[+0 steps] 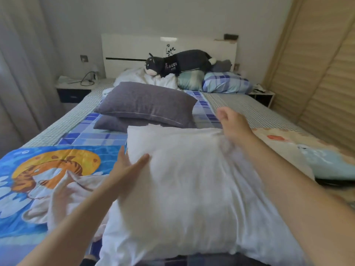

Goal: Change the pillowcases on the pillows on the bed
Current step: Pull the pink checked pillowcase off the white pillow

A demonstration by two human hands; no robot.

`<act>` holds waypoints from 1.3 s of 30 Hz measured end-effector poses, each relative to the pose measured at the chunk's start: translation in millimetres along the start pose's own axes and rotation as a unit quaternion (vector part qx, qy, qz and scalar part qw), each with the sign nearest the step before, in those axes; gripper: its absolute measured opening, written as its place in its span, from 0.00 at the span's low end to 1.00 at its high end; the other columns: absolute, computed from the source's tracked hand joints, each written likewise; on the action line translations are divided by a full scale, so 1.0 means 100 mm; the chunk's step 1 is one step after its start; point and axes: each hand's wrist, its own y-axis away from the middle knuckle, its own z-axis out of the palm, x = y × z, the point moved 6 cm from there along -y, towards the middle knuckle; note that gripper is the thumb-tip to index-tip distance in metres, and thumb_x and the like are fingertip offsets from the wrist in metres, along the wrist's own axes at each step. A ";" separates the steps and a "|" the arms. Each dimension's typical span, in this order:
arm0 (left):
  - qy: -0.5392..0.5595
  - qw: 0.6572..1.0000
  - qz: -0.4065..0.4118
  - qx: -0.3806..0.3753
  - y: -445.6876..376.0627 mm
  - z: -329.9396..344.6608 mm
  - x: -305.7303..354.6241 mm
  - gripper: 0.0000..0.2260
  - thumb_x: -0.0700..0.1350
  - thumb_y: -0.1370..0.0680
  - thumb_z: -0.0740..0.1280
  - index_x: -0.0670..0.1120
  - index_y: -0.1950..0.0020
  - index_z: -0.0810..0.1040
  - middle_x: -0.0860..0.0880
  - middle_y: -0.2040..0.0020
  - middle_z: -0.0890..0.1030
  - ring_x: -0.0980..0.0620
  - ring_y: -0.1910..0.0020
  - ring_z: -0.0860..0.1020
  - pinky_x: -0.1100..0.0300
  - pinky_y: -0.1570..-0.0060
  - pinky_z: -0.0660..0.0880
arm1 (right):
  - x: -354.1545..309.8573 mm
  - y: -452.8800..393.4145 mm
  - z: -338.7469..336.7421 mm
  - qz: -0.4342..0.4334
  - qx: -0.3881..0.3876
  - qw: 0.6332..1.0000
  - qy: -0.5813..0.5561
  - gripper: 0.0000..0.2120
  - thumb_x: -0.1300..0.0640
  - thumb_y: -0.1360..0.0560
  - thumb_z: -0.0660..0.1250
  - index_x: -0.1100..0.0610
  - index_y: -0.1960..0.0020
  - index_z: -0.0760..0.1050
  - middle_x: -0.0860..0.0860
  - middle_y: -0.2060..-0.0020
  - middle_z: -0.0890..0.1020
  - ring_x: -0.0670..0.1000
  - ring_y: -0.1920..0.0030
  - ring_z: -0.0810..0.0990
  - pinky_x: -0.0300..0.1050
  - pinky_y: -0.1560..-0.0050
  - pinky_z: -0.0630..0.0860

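Observation:
A bare white pillow point(184, 181) lies across the foot of the bed in front of me. My left hand point(126, 167) lies open against its left edge, thumb on top, fingers straight. My right hand point(232, 123) hovers over the pillow's far right corner, blurred, with fingers loosely curled and nothing visibly in them. Two grey-cased pillows point(148, 102) are stacked in the middle of the bed beyond the white one. A crumpled white cloth point(63, 191), possibly a pillowcase, lies left of the white pillow on a blue cartoon blanket point(38, 169).
At the headboard point(134, 48) sit a black plush cat point(172, 63), white bedding, a striped pillow point(190, 80) and a blue plaid pillow point(226, 82). A nightstand point(74, 89) with cables stands left, curtains left, wooden wardrobe point(315, 70) right. A patterned quilt point(299, 150) lies at right.

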 end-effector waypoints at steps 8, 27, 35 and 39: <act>-0.160 0.982 -0.103 -0.015 0.02 0.48 -0.43 0.48 0.65 0.28 0.72 0.43 0.19 0.52 0.38 0.23 0.66 0.35 0.27 0.67 0.46 0.28 0.64 | 2.17 2.29 -0.39 0.461 -0.042 0.883 0.078 0.50 0.23 0.33 0.54 0.55 0.22 0.56 0.62 0.25 0.64 0.64 0.28 0.66 0.60 0.28 0.63; -0.169 0.963 0.203 -0.047 -1.09 1.97 3.48 0.37 0.58 0.21 0.68 0.48 0.18 0.54 0.40 0.21 0.63 0.38 0.24 0.64 0.48 0.27 0.64 | 2.38 -1.49 -2.09 0.213 -0.075 0.959 0.169 0.37 0.39 0.22 0.63 0.50 0.19 0.54 0.55 0.20 0.59 0.60 0.23 0.60 0.55 0.23 0.57; -0.441 0.861 0.168 -0.191 -0.83 2.61 1.31 0.24 0.55 0.18 0.63 0.51 0.22 0.67 0.44 0.23 0.68 0.43 0.25 0.66 0.56 0.29 0.62 | 2.90 -0.21 0.03 0.174 -0.310 0.927 0.120 0.31 0.54 0.20 0.65 0.58 0.21 0.59 0.58 0.23 0.64 0.57 0.25 0.65 0.46 0.28 0.63; -0.443 0.860 0.150 -0.201 -0.41 2.05 0.33 0.24 0.59 0.21 0.62 0.51 0.27 0.74 0.46 0.27 0.73 0.46 0.27 0.70 0.61 0.31 0.62 | 2.55 0.22 0.66 0.144 -0.356 0.919 0.092 0.28 0.52 0.20 0.64 0.56 0.22 0.62 0.56 0.27 0.70 0.57 0.31 0.73 0.45 0.33 0.69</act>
